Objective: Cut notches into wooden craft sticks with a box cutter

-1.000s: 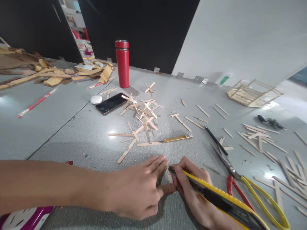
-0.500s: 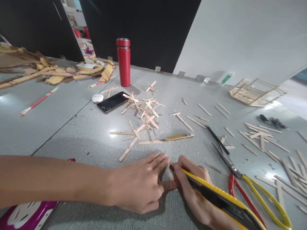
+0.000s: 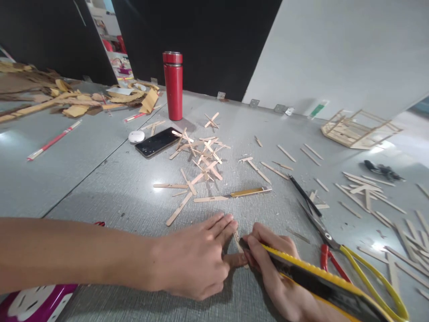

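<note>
My left hand (image 3: 197, 257) lies on the table, its fingertips and thumb pinning a short wooden craft stick (image 3: 238, 243), partly hidden beneath them. My right hand (image 3: 279, 268) is wrapped around a yellow and black utility knife (image 3: 311, 273). The knife's tip end points at the stick, close beside my left thumb; the blade itself is hard to make out. Just beyond the hands lies a slim knife with a golden handle (image 3: 250, 192), with a craft stick (image 3: 209, 199) at its end. Scissors (image 3: 330, 239) with red and yellow handles rest open to the right.
Stick pieces lie in a pile (image 3: 208, 158) ahead and another pile (image 3: 367, 190) at right. Behind stand a red flask (image 3: 173, 87), a phone (image 3: 158, 142), a white earbud case (image 3: 136, 136) and a stick frame (image 3: 360, 129). Torn cardboard (image 3: 77, 100) covers the far left; a purple item (image 3: 65, 293) is near.
My right hand and the utility knife have shifted slightly toward me and right, along the stick, uncovering more of it. My left hand stays in place.
</note>
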`<state>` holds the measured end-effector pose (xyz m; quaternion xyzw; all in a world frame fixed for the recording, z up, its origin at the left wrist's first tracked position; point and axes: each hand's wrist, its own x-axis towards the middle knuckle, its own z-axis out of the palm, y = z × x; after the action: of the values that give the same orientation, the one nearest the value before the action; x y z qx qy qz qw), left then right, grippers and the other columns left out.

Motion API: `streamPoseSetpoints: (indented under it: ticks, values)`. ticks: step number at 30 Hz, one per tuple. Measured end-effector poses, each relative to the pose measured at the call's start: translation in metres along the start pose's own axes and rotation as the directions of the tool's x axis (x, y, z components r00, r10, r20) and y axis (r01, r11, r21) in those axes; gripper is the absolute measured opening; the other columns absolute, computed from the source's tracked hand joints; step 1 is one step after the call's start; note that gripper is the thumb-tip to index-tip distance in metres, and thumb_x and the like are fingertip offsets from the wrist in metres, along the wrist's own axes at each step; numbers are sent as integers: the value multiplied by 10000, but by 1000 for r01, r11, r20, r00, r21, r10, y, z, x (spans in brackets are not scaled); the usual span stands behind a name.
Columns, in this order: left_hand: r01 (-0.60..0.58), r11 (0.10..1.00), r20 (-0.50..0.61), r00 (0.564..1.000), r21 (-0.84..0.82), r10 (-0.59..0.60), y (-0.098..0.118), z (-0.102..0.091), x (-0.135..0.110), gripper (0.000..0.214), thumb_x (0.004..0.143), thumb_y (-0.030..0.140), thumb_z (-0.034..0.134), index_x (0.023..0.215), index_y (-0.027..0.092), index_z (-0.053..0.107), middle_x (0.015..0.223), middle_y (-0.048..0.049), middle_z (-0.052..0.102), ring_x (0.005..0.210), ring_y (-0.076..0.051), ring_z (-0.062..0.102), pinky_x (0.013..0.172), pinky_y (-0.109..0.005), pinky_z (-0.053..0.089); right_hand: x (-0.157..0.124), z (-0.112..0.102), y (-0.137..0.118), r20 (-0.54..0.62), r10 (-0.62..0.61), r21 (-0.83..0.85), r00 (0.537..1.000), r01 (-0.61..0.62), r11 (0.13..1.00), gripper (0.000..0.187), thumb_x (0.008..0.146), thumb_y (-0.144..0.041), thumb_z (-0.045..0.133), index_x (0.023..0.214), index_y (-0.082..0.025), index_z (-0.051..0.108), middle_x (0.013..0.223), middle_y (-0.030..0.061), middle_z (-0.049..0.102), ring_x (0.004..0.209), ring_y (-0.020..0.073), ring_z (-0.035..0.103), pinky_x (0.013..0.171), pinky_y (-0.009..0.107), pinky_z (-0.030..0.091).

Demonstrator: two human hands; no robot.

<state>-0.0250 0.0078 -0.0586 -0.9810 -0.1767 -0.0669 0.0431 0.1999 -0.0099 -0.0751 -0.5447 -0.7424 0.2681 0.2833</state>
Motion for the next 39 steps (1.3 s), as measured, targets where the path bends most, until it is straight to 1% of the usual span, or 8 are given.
streamPoseSetpoints:
  ticks: [3, 7, 11, 15, 20, 26, 30, 39]
  values:
    - [-16, 1000, 0, 1000, -2, 16, 0, 1, -1, 563, 1043, 388, 448, 1482, 43, 531, 1496, -333, 522, 1456, -412, 475, 1243, -471, 286, -1, -2, -2, 77, 38, 12, 996, -39, 999, 416, 1081, -407, 422, 691, -265, 395, 573, -56, 405, 509, 149, 429, 534, 334, 346]
    - [-17, 1000, 2, 1000, -6, 17, 0, 1, -2, 602, 1049, 395, 452, 1553, 67, 455, 1517, -299, 522, 1466, -387, 470, 1252, -469, 275, 4, -4, -6, 35, 57, 67, 998, -59, 996, 411, 1068, -405, 451, 685, -260, 423, 558, -60, 435, 488, 133, 432, 518, 326, 365]
    - [-4, 999, -3, 1000, -52, 4, -1, 2, -2, 582, 1047, 397, 482, 1536, 81, 491, 1539, -288, 502, 1486, -379, 444, 1248, -464, 290, 8, -4, -8, 31, 75, 90, 997, -77, 993, 417, 1053, -443, 465, 680, -258, 440, 552, -55, 457, 489, 133, 432, 497, 316, 381]
    - [-2, 995, -9, 1000, -96, 1, -2, 3, -2, 577, 1047, 366, 492, 1553, 87, 475, 1557, -291, 477, 1491, -385, 433, 1241, -472, 315, 9, -4, -6, 55, 120, 104, 991, -125, 987, 432, 1053, -501, 454, 697, -256, 458, 573, -46, 490, 520, 139, 444, 491, 304, 383]
    - [5, 992, -8, 1000, -123, -6, -3, 2, -2, 556, 1044, 356, 511, 1539, 103, 500, 1577, -278, 455, 1499, -380, 421, 1255, -471, 294, 10, -4, -5, 67, 138, 137, 988, -146, 980, 455, 1043, -547, 468, 696, -252, 465, 568, -53, 474, 507, 129, 428, 482, 300, 368]
    - [4, 991, 0, 1000, -131, -4, -4, 3, -2, 550, 1050, 345, 495, 1547, 110, 489, 1578, -291, 438, 1509, -386, 403, 1247, -475, 307, 11, -5, -8, 58, 126, 127, 990, -133, 983, 434, 1038, -520, 492, 695, -256, 464, 553, -58, 475, 495, 133, 425, 505, 317, 385]
    - [4, 992, -26, 1000, -129, -8, -4, 5, -2, 535, 1049, 341, 498, 1535, 117, 509, 1580, -248, 471, 1504, -358, 420, 1257, -468, 303, 11, -7, -11, 78, 118, 93, 990, -126, 988, 422, 1056, -484, 461, 696, -266, 440, 553, -59, 462, 491, 140, 421, 514, 331, 391]
    - [0, 994, -29, 1000, -114, -3, -4, 4, -2, 534, 1047, 345, 502, 1529, 117, 520, 1566, -257, 481, 1494, -363, 436, 1248, -462, 315, 10, -5, -8, 79, 128, 90, 989, -134, 987, 424, 1063, -478, 451, 696, -265, 442, 581, -47, 508, 514, 146, 477, 559, 340, 431]
